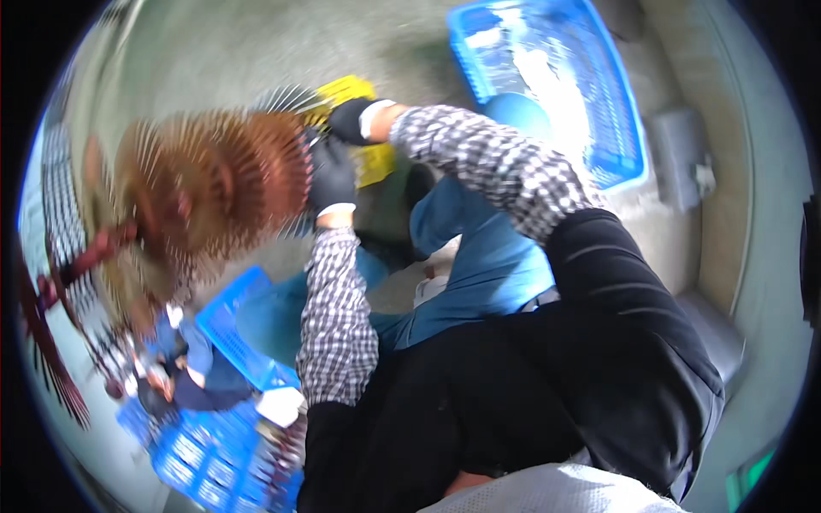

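Note:
My left hand (332, 175), in a black glove, is up against the right end of a large rack (214, 184) with round reddish-brown tiers of thin spikes. Just beyond it my right hand (352, 121), also gloved in black, has its fingers curled in toward the left one. The fingertips of both hands come together at the rack's end. What they pinch is too small and blurred to name. Thin pale wires (291, 99) fan out at that end, and a yellow piece (376, 164) shows behind my hands.
A blue plastic basket (631, 128) with clear wrapping inside stands at the far right. Another blue basket (224, 321) sits below the rack. Blue crates (201, 462) and a person in blue (205, 363) are at the lower left. A grey block (680, 158) lies near the right wall.

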